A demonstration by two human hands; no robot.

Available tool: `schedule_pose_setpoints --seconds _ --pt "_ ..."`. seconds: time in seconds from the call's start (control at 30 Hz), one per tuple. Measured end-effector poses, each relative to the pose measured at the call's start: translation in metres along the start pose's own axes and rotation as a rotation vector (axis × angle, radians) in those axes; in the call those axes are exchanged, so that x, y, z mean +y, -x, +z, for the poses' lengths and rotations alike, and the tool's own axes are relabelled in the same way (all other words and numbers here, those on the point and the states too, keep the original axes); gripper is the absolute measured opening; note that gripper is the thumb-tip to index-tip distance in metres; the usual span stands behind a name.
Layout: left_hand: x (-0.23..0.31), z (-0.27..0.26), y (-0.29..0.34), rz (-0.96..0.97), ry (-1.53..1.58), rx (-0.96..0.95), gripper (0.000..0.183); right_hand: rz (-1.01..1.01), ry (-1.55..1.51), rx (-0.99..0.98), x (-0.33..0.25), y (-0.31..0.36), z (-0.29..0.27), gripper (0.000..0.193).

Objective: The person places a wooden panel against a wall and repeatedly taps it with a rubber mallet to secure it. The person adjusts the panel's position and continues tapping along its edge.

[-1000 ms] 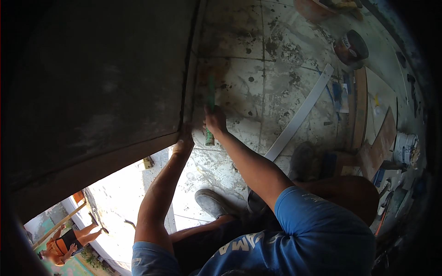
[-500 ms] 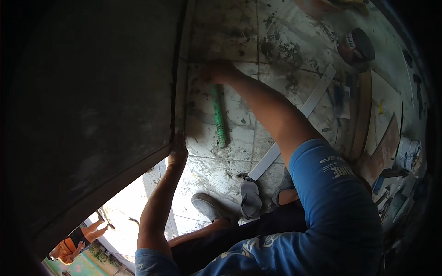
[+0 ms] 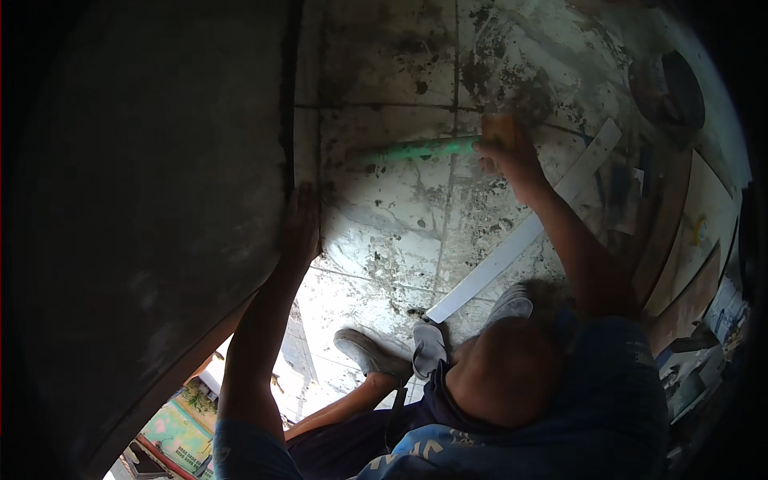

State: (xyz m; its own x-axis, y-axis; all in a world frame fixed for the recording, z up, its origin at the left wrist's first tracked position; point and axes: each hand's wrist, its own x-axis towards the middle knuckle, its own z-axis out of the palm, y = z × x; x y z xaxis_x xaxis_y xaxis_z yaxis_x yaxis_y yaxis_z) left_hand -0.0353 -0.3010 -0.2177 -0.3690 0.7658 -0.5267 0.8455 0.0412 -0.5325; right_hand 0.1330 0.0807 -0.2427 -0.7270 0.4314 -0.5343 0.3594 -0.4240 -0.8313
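Panel (image 3: 160, 200), dark, single, is seen at left; it could be tipped if the left hand (image 3: 301, 228) slipped off its edge. Whether those fingers are closed cannot be told. At right, one pale strip (image 3: 520, 232) is shown. Between, far, one green rod (image 3: 424, 149) is gripped by the right hand (image 3: 516, 160), fingers curled, beside one orange-brown block (image 3: 498, 128).

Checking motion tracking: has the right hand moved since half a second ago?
Yes: the right hand moved rightward, away from the dark panel and closer to the white strip.
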Motion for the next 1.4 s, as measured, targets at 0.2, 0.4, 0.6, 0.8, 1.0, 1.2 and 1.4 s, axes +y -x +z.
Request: schedule_pose_setpoints --seconds 0.2,0.4,0.6,0.8,1.0,1.2,1.4 --pt "0.003 -0.002 -0.021 0.026 0.025 -0.117 0.067 -0.036 -0.058 0.233 0.056 0.028 0.050 0.054" --pt "0.002 0.005 -0.020 0.002 0.068 -0.075 0.069 -0.057 0.035 0.190 0.066 0.024 0.093 0.058" --pt "-0.001 -0.010 -0.023 0.033 0.020 -0.121 0.066 -0.149 0.058 0.228 0.070 0.030 0.103 0.057" --pt "0.000 0.001 -0.019 0.020 0.094 -0.043 0.063 -0.089 -0.036 0.213 0.074 0.039 0.098 0.055" --pt "0.002 0.019 -0.016 -0.018 0.051 0.015 0.057 -0.092 -0.011 0.179 0.081 0.042 0.107 0.059" --pt "0.013 0.014 0.004 -0.118 -0.045 0.061 0.054 -0.040 -0.074 0.166 0.066 0.051 0.102 0.054" --pt "0.011 0.003 0.007 -0.088 0.024 0.068 0.054 -0.059 -0.230 0.168 0.078 0.044 0.106 0.049"
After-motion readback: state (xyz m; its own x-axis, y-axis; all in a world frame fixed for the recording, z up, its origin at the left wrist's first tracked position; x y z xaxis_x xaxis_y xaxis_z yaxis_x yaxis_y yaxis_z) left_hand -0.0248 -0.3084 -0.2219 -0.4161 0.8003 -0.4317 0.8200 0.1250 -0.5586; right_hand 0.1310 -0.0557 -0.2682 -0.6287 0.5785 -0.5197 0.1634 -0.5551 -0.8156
